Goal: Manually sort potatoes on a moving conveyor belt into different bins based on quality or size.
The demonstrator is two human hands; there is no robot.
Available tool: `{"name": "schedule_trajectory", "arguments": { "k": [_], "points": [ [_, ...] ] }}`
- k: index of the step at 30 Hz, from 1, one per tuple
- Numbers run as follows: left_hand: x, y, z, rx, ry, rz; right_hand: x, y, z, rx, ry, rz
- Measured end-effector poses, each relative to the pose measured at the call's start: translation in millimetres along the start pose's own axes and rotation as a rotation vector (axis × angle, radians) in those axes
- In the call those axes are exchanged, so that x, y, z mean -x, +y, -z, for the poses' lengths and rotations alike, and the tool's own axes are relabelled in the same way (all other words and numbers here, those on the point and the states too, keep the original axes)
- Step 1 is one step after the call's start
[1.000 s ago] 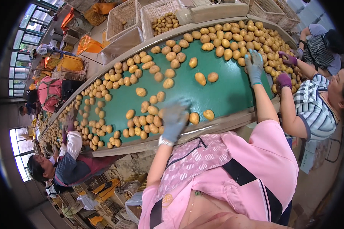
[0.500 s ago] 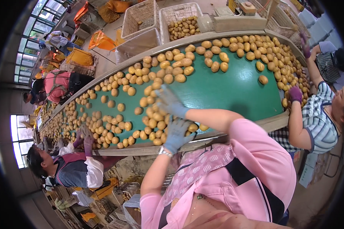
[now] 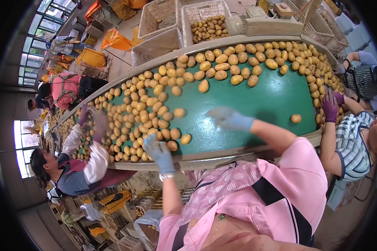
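Many yellow-brown potatoes [image 3: 155, 113] lie on a green conveyor belt [image 3: 255, 100], thickest along its left part and its far edge. My left hand [image 3: 158, 155], in a blue-grey glove, is by the near edge of the belt with fingers stretched out at the edge of the left group. A few potatoes [image 3: 172, 145] sit right beside its fingers. Over the bare green middle is my right hand [image 3: 231, 119], in a like glove. Motion smears its fingers, so whether it holds anything is unclear. A lone potato [image 3: 295, 118] lies to its right.
A co-worker on the left [image 3: 75, 175] and one on the right [image 3: 352, 129] reach over the belt with purple-gloved hands. A raised rim [image 3: 222, 159] runs along the near side. Beyond the far side stand white plastic crates [image 3: 159, 21], one holding potatoes.
My right hand has swung right, away from the potatoes. My left hand has shifted left. The pile in front of me has moved left and spread, and the left co-worker's hands have moved farther across.
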State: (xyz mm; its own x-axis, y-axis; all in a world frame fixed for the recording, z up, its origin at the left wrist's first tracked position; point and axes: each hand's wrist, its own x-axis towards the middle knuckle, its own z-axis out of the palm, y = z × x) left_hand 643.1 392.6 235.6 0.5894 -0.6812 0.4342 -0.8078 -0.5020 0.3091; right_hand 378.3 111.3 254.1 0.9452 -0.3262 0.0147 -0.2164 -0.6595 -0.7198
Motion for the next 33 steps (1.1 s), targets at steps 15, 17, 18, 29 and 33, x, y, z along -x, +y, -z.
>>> {"name": "schedule_trajectory", "arguments": {
  "k": [15,17,18,29,33],
  "points": [
    [-2,65,11,0.313,-0.310,-0.540,-60,-38,-69,0.073,0.337,0.151],
    [-3,57,18,0.331,-0.269,-0.479,-76,-68,-51,0.219,0.092,0.131],
    [-4,53,21,0.369,-0.200,-0.469,-91,-71,-26,0.319,0.008,0.158],
    [-23,20,34,0.377,-0.252,-0.492,-108,-9,61,0.774,0.063,-0.367],
    [-18,41,23,0.448,-0.550,-0.664,-123,-69,-13,0.781,-0.097,-0.238]
  ]
}}
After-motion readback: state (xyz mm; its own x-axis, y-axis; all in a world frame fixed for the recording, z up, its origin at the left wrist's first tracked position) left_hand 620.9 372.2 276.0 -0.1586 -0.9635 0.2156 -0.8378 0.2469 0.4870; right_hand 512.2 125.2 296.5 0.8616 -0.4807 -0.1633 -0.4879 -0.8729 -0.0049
